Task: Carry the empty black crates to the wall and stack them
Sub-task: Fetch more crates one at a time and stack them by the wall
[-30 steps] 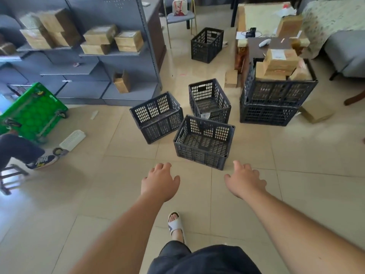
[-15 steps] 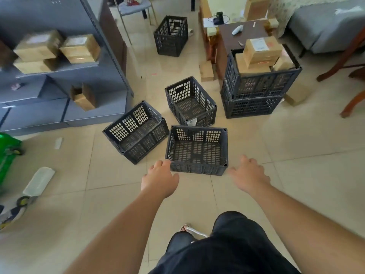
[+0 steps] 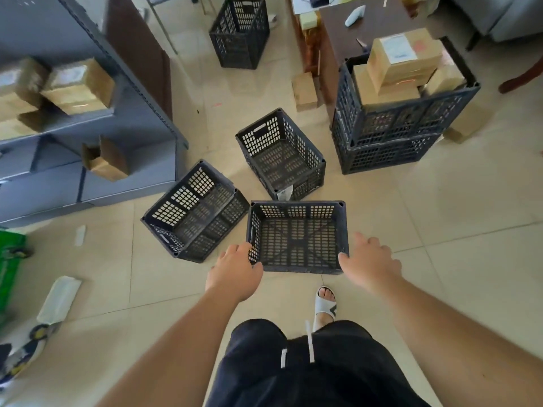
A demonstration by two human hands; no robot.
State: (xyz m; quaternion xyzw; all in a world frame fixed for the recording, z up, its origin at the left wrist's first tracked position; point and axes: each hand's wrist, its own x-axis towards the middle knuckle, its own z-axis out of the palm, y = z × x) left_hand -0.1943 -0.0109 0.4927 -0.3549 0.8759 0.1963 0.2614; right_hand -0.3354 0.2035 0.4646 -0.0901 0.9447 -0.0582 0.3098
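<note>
Black crate (image 3: 298,211) between left hand (image 3: 235,270) and right hand (image 3: 368,259), both hands loose-fingered and empty at its near corners.

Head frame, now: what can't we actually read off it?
- Left hand on the nearest empty black plastic crate: head view, the hand's back hides whether its fingers grip.
- Bottom black crate of the stack: contents hidden by the box-filled black crate on top.
- Green plastic cart: cut off by the left edge.
- White label on the top cardboard box: too blurred to read.
</note>
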